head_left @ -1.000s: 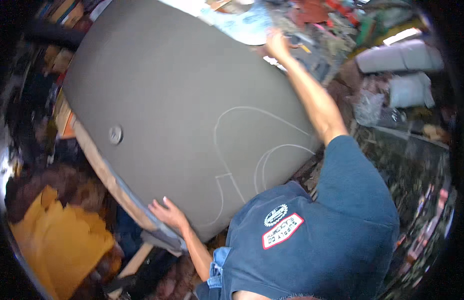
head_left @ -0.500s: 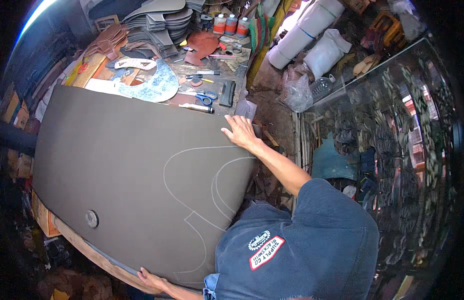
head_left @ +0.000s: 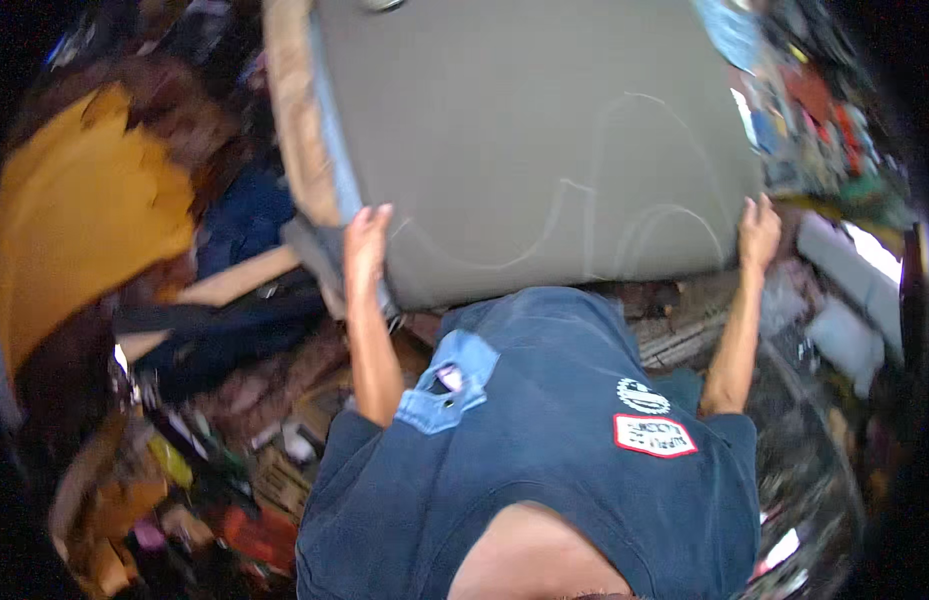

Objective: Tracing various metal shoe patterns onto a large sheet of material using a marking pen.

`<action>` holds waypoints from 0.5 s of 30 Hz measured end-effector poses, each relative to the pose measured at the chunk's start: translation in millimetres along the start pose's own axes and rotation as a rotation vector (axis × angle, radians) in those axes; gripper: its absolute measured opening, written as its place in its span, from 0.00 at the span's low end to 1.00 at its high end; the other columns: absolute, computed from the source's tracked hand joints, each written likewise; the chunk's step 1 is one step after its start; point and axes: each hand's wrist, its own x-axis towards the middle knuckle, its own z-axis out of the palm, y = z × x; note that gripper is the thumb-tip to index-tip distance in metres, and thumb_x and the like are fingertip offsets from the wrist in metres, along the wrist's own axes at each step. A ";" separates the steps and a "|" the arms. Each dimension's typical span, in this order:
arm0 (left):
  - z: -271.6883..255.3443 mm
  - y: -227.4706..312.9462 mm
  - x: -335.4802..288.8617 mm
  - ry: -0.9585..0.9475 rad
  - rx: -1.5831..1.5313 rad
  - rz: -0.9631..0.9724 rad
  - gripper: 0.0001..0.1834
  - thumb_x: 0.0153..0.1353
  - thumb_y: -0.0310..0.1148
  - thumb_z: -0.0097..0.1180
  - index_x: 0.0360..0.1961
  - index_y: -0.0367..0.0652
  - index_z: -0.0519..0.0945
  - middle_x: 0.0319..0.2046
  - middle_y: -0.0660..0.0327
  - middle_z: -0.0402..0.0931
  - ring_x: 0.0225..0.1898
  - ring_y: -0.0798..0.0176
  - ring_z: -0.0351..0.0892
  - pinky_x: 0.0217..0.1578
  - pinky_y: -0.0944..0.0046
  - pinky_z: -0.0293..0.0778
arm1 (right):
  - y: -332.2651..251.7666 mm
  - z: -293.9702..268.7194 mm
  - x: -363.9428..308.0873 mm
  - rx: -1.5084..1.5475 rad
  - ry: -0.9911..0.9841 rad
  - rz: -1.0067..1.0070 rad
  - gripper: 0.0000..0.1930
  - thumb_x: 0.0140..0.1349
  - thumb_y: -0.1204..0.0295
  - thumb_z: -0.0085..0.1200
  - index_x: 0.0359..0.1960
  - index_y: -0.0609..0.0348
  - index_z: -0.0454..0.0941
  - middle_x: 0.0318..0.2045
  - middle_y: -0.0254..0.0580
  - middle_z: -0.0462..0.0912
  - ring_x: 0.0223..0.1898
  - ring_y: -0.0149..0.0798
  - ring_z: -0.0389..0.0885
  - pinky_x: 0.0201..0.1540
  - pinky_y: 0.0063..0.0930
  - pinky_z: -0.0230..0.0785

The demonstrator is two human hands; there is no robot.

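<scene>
A large grey-brown sheet lies across the work table in front of me, with pale curved outlines drawn on its near part. My left hand grips the sheet's left edge close to the near corner, fingers bent over the top. At the opposite side, my right hand is closed on the right edge near the other corner. Motion blurs the fingers slightly. A small round metal piece rests on the sheet at the upper border of the picture, partly cut off.
The table's wooden edge runs along the sheet's left side. A yellow-orange hide-like piece hangs at the left. Blurred tools and bottles crowd the table at upper right, past a light blue piece. A white roll lies at the right.
The view has swung round to the left. My right hand, earlier lying flat on the sheet's corner, now grips its edge. The left hand still holds the sheet's edge.
</scene>
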 end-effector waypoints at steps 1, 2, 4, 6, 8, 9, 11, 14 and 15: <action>-2.4 -2.4 -9.4 -0.016 -0.066 -0.062 0.35 0.59 0.46 0.61 0.57 0.27 0.70 0.50 0.46 0.76 0.51 0.57 0.76 0.53 0.62 0.69 | 2.7 8.2 -1.3 -0.026 0.028 -0.037 0.19 0.65 0.57 0.50 0.52 0.53 0.76 0.38 0.53 0.82 0.42 0.55 0.79 0.45 0.47 0.70; -4.1 -4.1 -18.1 -0.048 -0.134 -0.049 0.33 0.58 0.44 0.63 0.54 0.25 0.72 0.46 0.48 0.79 0.47 0.58 0.78 0.50 0.63 0.71 | 7.3 13.8 -2.7 -0.114 -0.004 0.018 0.19 0.65 0.56 0.50 0.53 0.52 0.75 0.38 0.52 0.82 0.42 0.54 0.79 0.45 0.46 0.70; -5.8 -4.8 -27.1 0.005 -0.039 -0.041 0.27 0.55 0.40 0.67 0.47 0.28 0.77 0.37 0.53 0.83 0.35 0.62 0.81 0.39 0.64 0.75 | 14.0 25.4 -5.7 -0.170 0.061 0.000 0.20 0.65 0.55 0.50 0.54 0.51 0.75 0.40 0.51 0.81 0.43 0.52 0.78 0.45 0.45 0.70; -3.7 -5.3 -37.0 0.100 0.131 0.032 0.23 0.53 0.39 0.68 0.42 0.32 0.79 0.28 0.56 0.82 0.28 0.65 0.79 0.31 0.63 0.75 | 20.1 31.9 -7.3 -0.105 0.097 -0.032 0.21 0.65 0.54 0.50 0.54 0.50 0.74 0.41 0.51 0.80 0.43 0.53 0.78 0.45 0.46 0.70; -0.2 -5.9 -43.9 0.236 0.295 0.129 0.20 0.53 0.39 0.66 0.42 0.36 0.79 0.26 0.51 0.81 0.28 0.53 0.82 0.33 0.56 0.76 | 20.7 36.5 -8.9 -0.178 0.116 0.013 0.21 0.65 0.53 0.49 0.54 0.50 0.74 0.42 0.53 0.80 0.43 0.54 0.78 0.44 0.47 0.70; 1.6 -5.8 -43.6 0.239 0.286 0.104 0.21 0.53 0.39 0.66 0.42 0.35 0.79 0.26 0.48 0.80 0.29 0.48 0.81 0.34 0.54 0.75 | 20.6 37.3 -9.7 -0.189 0.115 0.003 0.21 0.65 0.53 0.49 0.54 0.50 0.75 0.41 0.53 0.79 0.42 0.54 0.78 0.43 0.47 0.70; 6.0 -5.6 -45.2 0.270 0.341 0.095 0.20 0.53 0.39 0.66 0.42 0.35 0.79 0.26 0.48 0.80 0.30 0.47 0.81 0.34 0.54 0.75 | 18.6 36.5 -8.4 -0.177 0.127 -0.007 0.21 0.65 0.53 0.49 0.53 0.50 0.75 0.41 0.53 0.80 0.42 0.54 0.78 0.43 0.46 0.71; 14.9 -8.6 -40.9 0.287 0.364 0.213 0.17 0.53 0.39 0.66 0.36 0.36 0.82 0.29 0.47 0.81 0.32 0.45 0.81 0.36 0.55 0.75 | 17.7 31.0 -7.9 -0.165 0.140 -0.093 0.19 0.65 0.56 0.50 0.52 0.52 0.75 0.37 0.53 0.81 0.37 0.54 0.80 0.40 0.47 0.71; 16.2 -10.3 -37.8 0.280 0.342 0.169 0.16 0.52 0.39 0.66 0.35 0.36 0.82 0.29 0.48 0.81 0.32 0.47 0.81 0.36 0.55 0.75 | 16.2 30.7 -7.3 -0.192 0.135 -0.064 0.18 0.65 0.58 0.50 0.51 0.53 0.75 0.37 0.54 0.81 0.37 0.54 0.80 0.40 0.47 0.71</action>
